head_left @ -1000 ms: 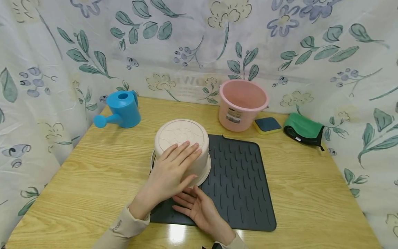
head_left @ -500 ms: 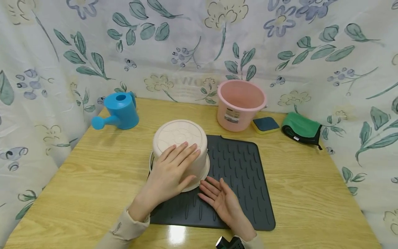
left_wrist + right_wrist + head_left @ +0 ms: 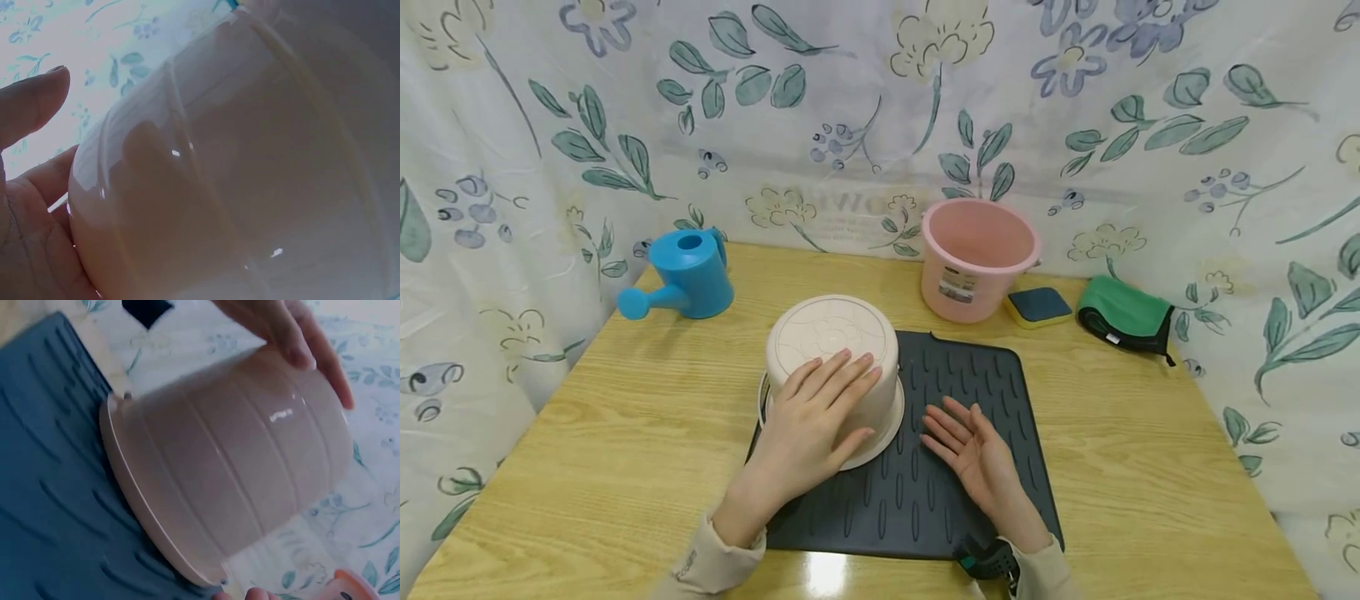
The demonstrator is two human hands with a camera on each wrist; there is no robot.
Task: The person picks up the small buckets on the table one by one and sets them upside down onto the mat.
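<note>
A cream bucket [image 3: 832, 326] stands upside down, its rim on the left part of the dark ribbed mat [image 3: 973, 375]. My left hand [image 3: 802, 425] rests on its base and near side with straight fingers; in the left wrist view its palm and fingers [image 3: 37, 194] lie against the ribbed wall [image 3: 237, 187]. To the right of the bucket, my right hand [image 3: 973, 454] hovers over the mat, palm turned toward the bucket, fingers relaxed and holding nothing. The right wrist view shows the bucket wall [image 3: 219, 469] and the left hand [image 3: 294, 337] on its base.
A blue watering can [image 3: 692, 271] stands at the back left. Behind the mat are a pink bucket [image 3: 958, 287], a blue and yellow sponge [image 3: 1039, 307] and a green and black cloth item [image 3: 1123, 308]. A floral curtain [image 3: 850, 125] hangs behind the wooden table [image 3: 610, 417].
My right hand has moved from beside the bucket's near rim to the right, away from it. My left hand has stayed on the bucket.
</note>
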